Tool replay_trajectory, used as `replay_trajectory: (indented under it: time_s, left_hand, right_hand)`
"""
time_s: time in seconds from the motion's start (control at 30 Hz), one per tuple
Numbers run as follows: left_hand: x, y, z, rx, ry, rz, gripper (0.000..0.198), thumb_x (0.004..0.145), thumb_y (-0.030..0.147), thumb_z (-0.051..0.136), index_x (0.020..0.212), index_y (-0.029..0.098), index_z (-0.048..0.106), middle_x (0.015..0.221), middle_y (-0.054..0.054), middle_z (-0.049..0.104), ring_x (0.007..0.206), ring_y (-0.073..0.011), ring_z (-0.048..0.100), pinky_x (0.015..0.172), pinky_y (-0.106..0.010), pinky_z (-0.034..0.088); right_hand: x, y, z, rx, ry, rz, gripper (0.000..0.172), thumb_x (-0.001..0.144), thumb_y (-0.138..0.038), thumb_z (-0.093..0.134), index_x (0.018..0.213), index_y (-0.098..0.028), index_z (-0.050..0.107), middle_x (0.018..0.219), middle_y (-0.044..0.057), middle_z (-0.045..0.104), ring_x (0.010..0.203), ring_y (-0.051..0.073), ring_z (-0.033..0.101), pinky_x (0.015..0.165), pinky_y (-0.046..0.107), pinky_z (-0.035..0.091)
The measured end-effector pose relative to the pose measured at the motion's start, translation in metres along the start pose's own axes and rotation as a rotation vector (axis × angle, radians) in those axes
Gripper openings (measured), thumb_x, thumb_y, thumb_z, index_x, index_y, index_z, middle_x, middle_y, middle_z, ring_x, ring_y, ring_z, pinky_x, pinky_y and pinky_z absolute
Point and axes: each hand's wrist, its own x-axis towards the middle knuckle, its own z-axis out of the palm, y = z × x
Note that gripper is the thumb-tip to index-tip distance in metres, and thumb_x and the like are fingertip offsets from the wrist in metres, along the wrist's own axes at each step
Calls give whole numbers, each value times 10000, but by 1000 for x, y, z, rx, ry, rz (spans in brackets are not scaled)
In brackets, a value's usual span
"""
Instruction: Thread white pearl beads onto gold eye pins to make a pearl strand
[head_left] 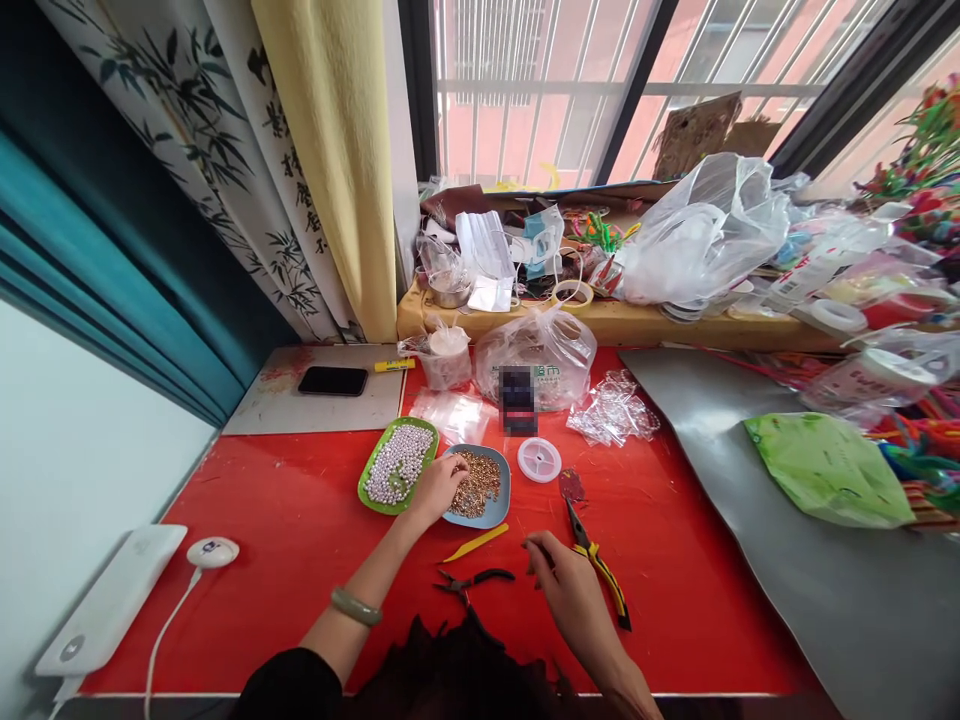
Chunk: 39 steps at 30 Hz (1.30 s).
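Note:
My left hand reaches into the blue dish of small brown and gold beads, fingers curled down into them. What the fingers hold cannot be made out. A green dish of pearl beads sits just left of it. My right hand hovers low over the red table, thumb and forefinger pinched on something too thin to name. Yellow-handled pliers lie just right of that hand. Black-handled pliers and a yellow tool lie between my hands.
A white spool, clear bags, a plastic bag and a lidded cup stand behind the dishes. A phone lies on a grey board. A white power bank rests at left. A grey sheet covers the right side.

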Motion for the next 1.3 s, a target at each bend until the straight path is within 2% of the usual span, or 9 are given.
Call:
replay_trajectory:
  time_s: [0.23,0.4,0.6,0.77,1.07,1.3]
  left_hand:
    - [1,-2,2,-10,51,4,251,891,275,530,1113,164,567,1124,-84,601,934,-202,611,797,-409,518]
    - [-7,-3,-2,36,65,31,254,892,271,526,1124,175,565,1168,-89,583,981,-213,595,831,-426,503]
    - [-17,-1,-1,121,-34,103,242,883,280,540,1092,166,580,1150,-86,591,989,-218,591,837,-433,496]
    - [-14,2,5,153,-69,96,255,882,274,543,1110,162,569,1148,-86,589,981,-219,595,825,-430,502]
    - [-9,-2,-3,64,-12,74,236,890,273,530,1093,162,576,1118,-82,604,937,-202,609,799,-408,516]
    - [-10,-2,1,46,56,81,244,890,270,530,1107,166,571,1145,-86,593,965,-210,601,818,-420,508]
  right_hand:
    - [1,10,7,131,35,-7,304,903,-378,310,818,-196,539,626,14,601,567,166,596,554,241,423]
    - [2,12,9,169,45,-8,316,894,-393,320,850,-185,554,631,21,604,580,176,603,571,255,426]
    - [4,11,13,182,52,-9,328,892,-374,314,962,-164,557,612,13,597,550,177,594,552,261,409]
    - [1,12,17,170,42,-31,320,893,-364,319,948,-172,569,621,16,610,561,177,598,563,260,408]
    - [-2,11,19,144,43,-39,292,893,-347,341,883,-178,578,638,24,633,576,185,612,568,263,407]
    - [-2,7,16,134,53,-60,280,890,-329,348,849,-188,587,691,46,672,624,189,635,586,260,428]
